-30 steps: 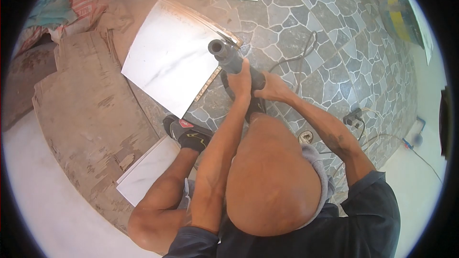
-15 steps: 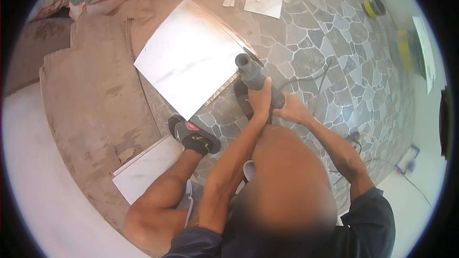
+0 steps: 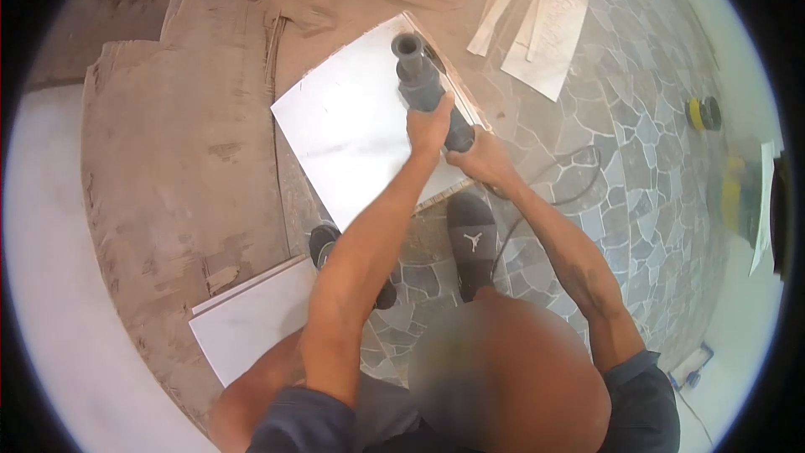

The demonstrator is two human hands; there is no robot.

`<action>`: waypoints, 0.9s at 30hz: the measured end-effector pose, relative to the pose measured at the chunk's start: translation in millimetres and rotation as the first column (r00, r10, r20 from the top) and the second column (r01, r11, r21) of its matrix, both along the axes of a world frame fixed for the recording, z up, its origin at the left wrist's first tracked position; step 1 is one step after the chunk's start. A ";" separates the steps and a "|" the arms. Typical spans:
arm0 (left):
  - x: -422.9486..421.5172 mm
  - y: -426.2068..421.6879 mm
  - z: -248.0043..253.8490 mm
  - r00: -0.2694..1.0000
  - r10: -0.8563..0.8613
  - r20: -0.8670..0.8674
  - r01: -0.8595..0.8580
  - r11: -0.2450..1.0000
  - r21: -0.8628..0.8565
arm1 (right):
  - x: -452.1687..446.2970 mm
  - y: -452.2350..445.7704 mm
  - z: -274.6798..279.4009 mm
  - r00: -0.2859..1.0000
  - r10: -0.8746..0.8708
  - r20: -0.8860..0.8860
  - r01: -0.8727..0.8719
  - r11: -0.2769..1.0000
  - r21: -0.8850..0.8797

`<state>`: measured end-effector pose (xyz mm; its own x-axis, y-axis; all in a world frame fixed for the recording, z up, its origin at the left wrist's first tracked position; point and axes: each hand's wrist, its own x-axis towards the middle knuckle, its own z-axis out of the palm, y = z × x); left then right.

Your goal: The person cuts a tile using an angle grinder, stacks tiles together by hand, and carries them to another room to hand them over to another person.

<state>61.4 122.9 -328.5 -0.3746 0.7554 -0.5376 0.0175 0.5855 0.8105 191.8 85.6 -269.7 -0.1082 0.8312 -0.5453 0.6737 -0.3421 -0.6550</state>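
Left hand (image 3: 429, 127) and right hand (image 3: 486, 158) clamp the corded power tool (image 3: 420, 89), best held steady over the white tile (image 3: 348, 122).

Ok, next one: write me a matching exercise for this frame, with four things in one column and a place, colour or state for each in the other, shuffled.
Things
1. Power tool
2. Large tile
3. Small banded item
4. Dark sock

Places, colours, states
A. Yellow and black, at the far right of the view
B. Marked with a small white figure
C. Held by the left hand and the right hand
D. White with faint gray veining

Right pairs: 1-C, 2-D, 3-A, 4-B
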 end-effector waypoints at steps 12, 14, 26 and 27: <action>-60.5 112.7 -12.8 0.984 -0.031 0.174 0.025 0.999 0.038 | -53.5 108.0 -42.6 0.998 0.012 -0.067 -0.006 0.995 0.098; -63.7 118.3 -8.2 0.988 -0.040 0.150 0.036 0.999 0.028 | -57.7 114.5 -50.5 0.997 0.010 -0.080 0.000 0.993 0.119; -71.9 135.8 -21.2 0.981 -0.039 0.188 0.035 0.999 0.023 | -64.1 127.2 -30.8 0.997 0.019 -0.076 -0.012 0.996 0.090; -70.9 136.3 -21.7 0.979 -0.038 0.199 0.032 0.999 0.031 | -63.2 127.8 -26.9 0.998 0.030 -0.063 -0.028 0.999 0.043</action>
<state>-9.6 259.3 -350.2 -0.2350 0.7818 -0.5775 -0.1263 0.5645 0.8157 128.6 213.4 -296.6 -0.1659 0.8494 -0.5010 0.6395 -0.2941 -0.7103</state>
